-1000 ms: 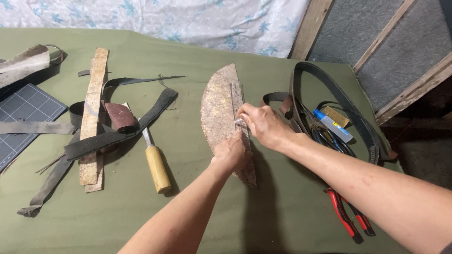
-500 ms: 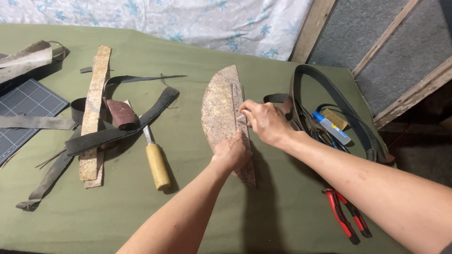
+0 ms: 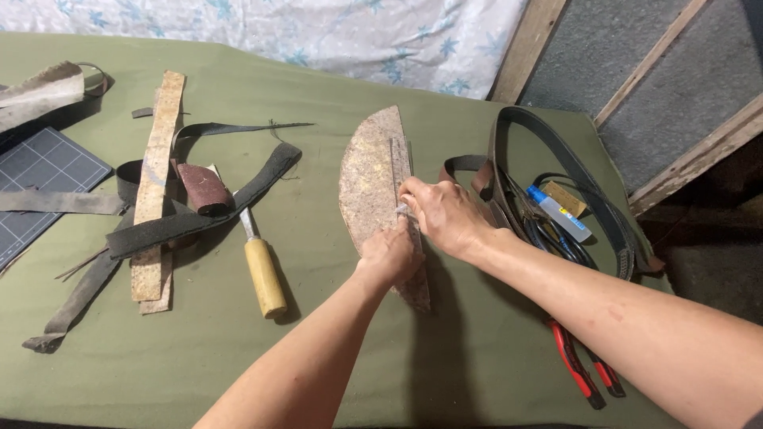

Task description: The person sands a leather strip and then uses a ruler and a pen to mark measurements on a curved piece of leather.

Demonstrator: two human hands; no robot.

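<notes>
— What's under the hands from where you sit?

— I see a crescent-shaped leather piece (image 3: 367, 187), mottled tan, lying flat in the middle of the green-covered desk (image 3: 318, 342). A narrow metal ruler (image 3: 400, 163) lies along its straight right edge. My left hand (image 3: 391, 256) presses down, fingers flat and holding nothing, on the near end of the ruler and the leather.

— And the right?

— My right hand (image 3: 445, 214) is pinched around a small blade (image 3: 402, 208), its tip touching the leather just beside the ruler's edge. The blade is mostly hidden by the fingers, so I cannot tell its kind.

— Anything nearby?

— To the left, well apart, a wooden-handled chisel (image 3: 261, 270) lies beside a heap of dark straps (image 3: 191, 218) and a long pale leather strip (image 3: 155, 183). A dark cutting mat (image 3: 40, 179) sits at the far left edge. On the right, a black belt (image 3: 556, 167) loops around a blue-capped tube (image 3: 560, 213), and red-handled pliers (image 3: 584, 369) lie under my right forearm.
</notes>
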